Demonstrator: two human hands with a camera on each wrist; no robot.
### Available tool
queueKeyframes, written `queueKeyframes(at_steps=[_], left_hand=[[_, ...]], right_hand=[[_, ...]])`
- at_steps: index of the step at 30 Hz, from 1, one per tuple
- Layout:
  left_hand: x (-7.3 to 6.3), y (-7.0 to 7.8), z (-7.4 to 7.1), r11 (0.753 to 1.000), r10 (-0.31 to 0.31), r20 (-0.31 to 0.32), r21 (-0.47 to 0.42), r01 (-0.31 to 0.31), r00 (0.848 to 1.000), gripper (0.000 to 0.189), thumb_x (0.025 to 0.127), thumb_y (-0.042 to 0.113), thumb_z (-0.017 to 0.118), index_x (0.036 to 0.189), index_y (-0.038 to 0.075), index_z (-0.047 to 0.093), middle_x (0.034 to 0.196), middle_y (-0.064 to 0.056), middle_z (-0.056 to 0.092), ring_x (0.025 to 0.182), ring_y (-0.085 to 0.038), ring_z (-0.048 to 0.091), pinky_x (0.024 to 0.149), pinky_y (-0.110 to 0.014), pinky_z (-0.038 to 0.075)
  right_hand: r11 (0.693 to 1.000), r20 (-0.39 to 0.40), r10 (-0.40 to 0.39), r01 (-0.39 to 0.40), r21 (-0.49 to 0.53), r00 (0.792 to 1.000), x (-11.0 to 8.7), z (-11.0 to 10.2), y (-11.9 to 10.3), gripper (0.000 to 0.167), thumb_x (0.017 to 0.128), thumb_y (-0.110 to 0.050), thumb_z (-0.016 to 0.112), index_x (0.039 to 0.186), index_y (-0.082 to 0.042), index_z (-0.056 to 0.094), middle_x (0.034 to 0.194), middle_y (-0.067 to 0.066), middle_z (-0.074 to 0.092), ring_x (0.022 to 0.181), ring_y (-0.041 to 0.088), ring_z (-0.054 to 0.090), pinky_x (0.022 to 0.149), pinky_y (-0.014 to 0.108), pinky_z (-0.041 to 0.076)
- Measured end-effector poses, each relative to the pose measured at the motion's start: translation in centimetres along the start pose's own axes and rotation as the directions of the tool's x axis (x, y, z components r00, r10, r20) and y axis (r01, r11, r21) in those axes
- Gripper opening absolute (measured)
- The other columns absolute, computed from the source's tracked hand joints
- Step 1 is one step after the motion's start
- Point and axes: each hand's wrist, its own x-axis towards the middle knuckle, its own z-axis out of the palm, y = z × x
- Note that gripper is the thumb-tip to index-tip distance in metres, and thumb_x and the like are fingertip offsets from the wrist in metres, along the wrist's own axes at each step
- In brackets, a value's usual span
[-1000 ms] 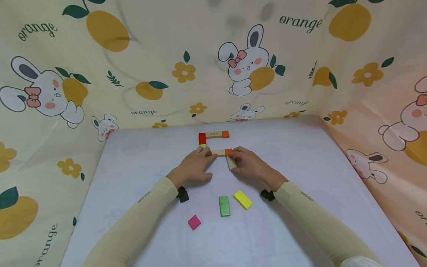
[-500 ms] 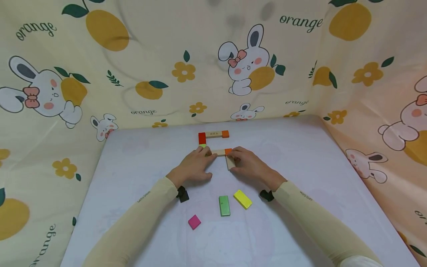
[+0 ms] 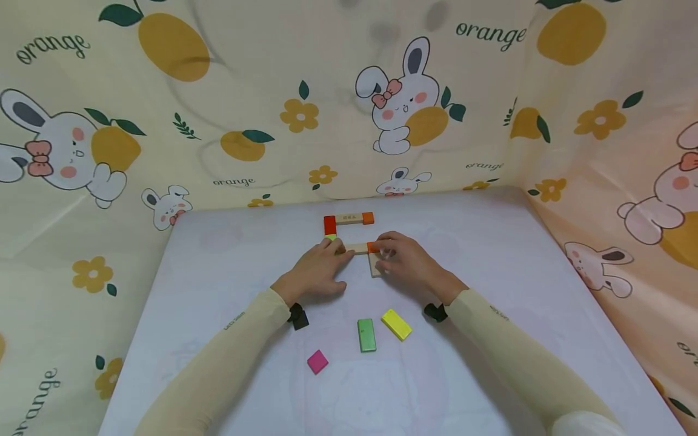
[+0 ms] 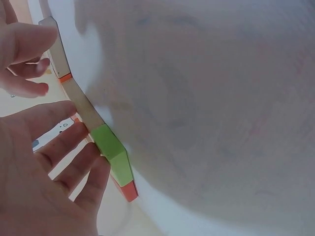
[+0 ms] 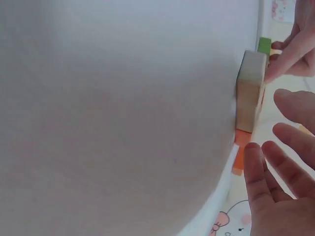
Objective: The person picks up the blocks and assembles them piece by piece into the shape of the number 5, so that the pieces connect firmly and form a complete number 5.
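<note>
Toy blocks form a bent line on the white table. My left hand (image 3: 316,269) lays its outstretched fingertips along a light green block (image 4: 109,142) and a plain wooden block (image 3: 357,249). At that wooden block's right end sits an orange block (image 3: 372,247), with another wooden block (image 3: 374,266) running toward me from it. My right hand (image 3: 406,260) is beside these two, thumb and fingers spread with nothing pinched. In the right wrist view its fingertips (image 5: 253,150) stand near the orange block. A red block (image 3: 329,225) stands beyond the green one, which my left hand partly hides.
Behind, a wooden block with printed marks (image 3: 349,218) joins the red block to an orange block (image 3: 368,218). Closer to me lie a green block (image 3: 367,335), a yellow block (image 3: 396,325) and a magenta block (image 3: 318,362). A printed cloth (image 3: 327,139) rises behind the table.
My right hand's thumb and fingers have parted from the near wooden block and the hand has lifted slightly. My left hand stays where it was.
</note>
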Motion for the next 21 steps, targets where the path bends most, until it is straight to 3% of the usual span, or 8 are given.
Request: queueKeyframes(at_steps=[7, 13, 21], left_hand=[[-0.2, 0.2, -0.4, 1.0, 0.01, 0.009, -0.021, -0.01, 1.0, 0.073, 0.096, 0.043, 0.073, 0.162, 0.016, 0.054, 0.139, -0.005, 0.053, 0.122, -0.022, 0.046, 0.099, -0.034, 0.048], [-0.2, 0.1, -0.6, 1.0, 0.001, 0.002, -0.002, -0.001, 1.0, 0.072, 0.096, 0.044, 0.072, 0.16, 0.017, 0.055, 0.139, -0.004, 0.054, 0.123, -0.021, 0.046, 0.1, -0.034, 0.049], [0.2, -0.1, -0.9, 0.997, -0.022, 0.034, -0.07, 0.025, 0.999, 0.067, 0.098, 0.044, 0.071, 0.159, 0.019, 0.058, 0.139, -0.002, 0.054, 0.123, -0.02, 0.046, 0.103, -0.037, 0.049]], right_hand=[[0.999, 0.076, -0.006, 0.009, -0.035, 0.997, 0.6, 0.0, 0.5, 0.048, 0.099, -0.019, 0.083, 0.144, -0.008, 0.071, 0.149, 0.011, 0.06, 0.125, 0.029, 0.063, 0.104, 0.045, 0.055], [0.996, 0.066, -0.065, 0.069, -0.061, 0.996, 1.0, 0.0, 0.7, 0.044, 0.1, -0.018, 0.082, 0.14, -0.004, 0.073, 0.146, 0.011, 0.062, 0.132, 0.031, 0.06, 0.11, 0.048, 0.051], [0.999, 0.072, -0.025, 0.029, -0.042, 0.997, 1.2, 0.0, 0.6, 0.045, 0.099, -0.019, 0.083, 0.141, -0.005, 0.073, 0.148, 0.01, 0.063, 0.138, 0.033, 0.057, 0.115, 0.05, 0.047]])
